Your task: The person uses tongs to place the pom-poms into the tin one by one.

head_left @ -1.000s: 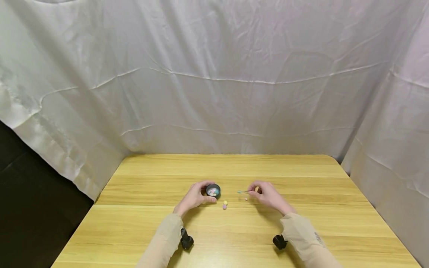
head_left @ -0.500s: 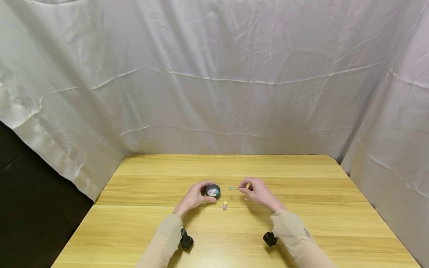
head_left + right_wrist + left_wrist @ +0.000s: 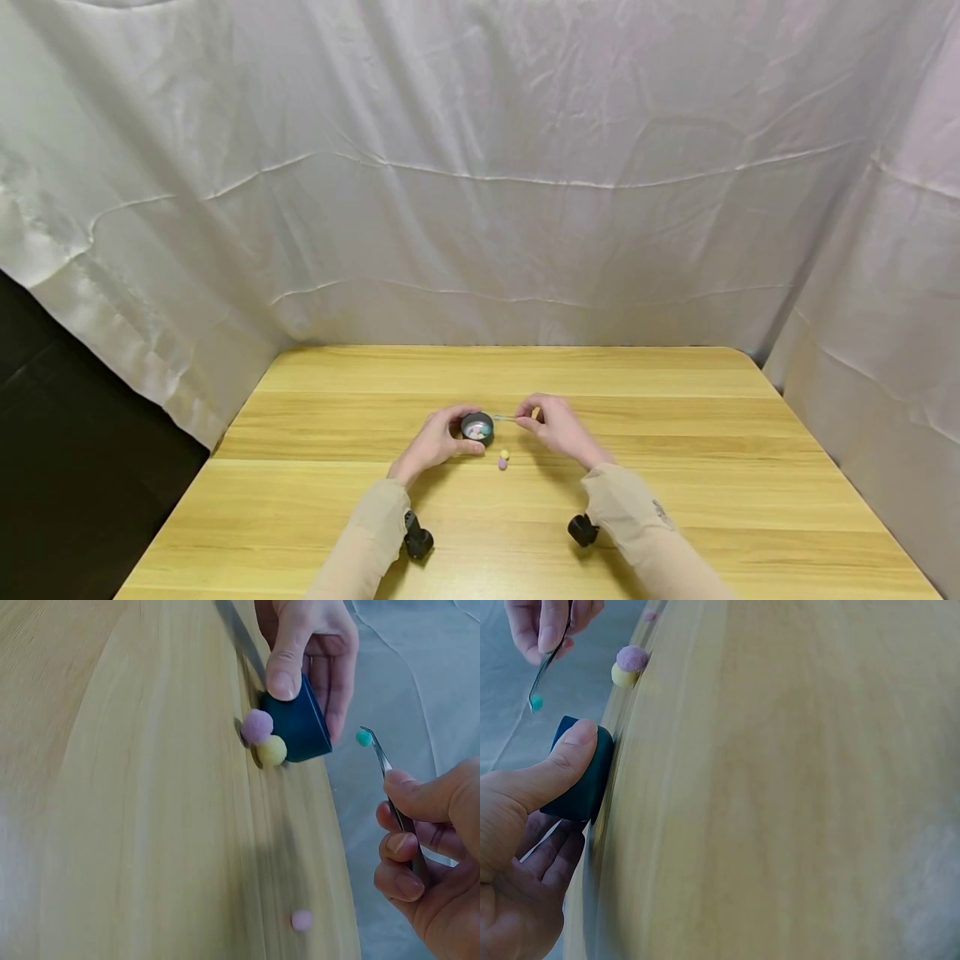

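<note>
My left hand (image 3: 448, 435) grips a small dark teal cup (image 3: 477, 427) standing on the wooden table (image 3: 675, 400), thumb on its near side; the cup (image 3: 581, 780) holds several pale pom-poms. My right hand (image 3: 534, 419) pinches thin metal tweezers (image 3: 386, 769), and a tiny teal pom-pom (image 3: 364, 737) sits in their tip. That tip hovers just right of the cup (image 3: 296, 724), above its rim. A purple pom-pom (image 3: 257, 725) and a yellow pom-pom (image 3: 271, 750) lie touching, right beside the cup. A pink pom-pom (image 3: 301, 920) lies on the table farther right, under my right hand.
White cloth (image 3: 480, 208) hangs behind and to the right of the table. To the left the floor is dark. Black wrist cameras (image 3: 418, 542) sit under both sleeves. Bare wood stretches all round the hands.
My right hand has moved left with the tweezers and teal pom-pom, from well right of the cup to just beside it. The left hand and cup have stayed put.
</note>
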Motion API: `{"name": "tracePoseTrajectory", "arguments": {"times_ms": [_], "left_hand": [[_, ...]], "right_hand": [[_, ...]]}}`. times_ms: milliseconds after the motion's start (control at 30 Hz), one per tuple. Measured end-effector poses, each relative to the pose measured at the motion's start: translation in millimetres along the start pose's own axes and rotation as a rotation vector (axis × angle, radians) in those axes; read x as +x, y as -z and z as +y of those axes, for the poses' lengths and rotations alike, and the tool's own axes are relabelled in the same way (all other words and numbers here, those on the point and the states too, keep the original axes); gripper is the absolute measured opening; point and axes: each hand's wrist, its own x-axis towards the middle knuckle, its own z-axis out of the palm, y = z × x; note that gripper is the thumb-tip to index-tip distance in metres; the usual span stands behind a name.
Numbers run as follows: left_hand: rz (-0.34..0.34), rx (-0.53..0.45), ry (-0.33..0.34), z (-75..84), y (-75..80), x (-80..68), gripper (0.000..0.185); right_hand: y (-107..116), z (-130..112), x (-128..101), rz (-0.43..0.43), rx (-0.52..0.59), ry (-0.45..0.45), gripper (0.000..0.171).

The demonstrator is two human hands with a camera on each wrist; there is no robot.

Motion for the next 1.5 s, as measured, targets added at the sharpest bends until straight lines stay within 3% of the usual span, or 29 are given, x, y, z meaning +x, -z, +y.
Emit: {"name": "tracePoseTrajectory", "arguments": {"times_ms": [1000,1300,1500], "left_hand": [[0.008,0.017,0.005,-2.6,-1.1,2.2,0.061],[-0.003,0.004,0.013,-1.3,-0.9,1.7,0.063],[-0.007,-0.004,0.029,-3.8,-0.5,0.0,0.063]], "right_hand": [[-15,-7,14,0.027,-0.034,0.009,0.004],[14,26,-16,0.015,0.003,0.057,0.005],[34,53,-40,0.006,-0.046,0.055,0.005]]}}
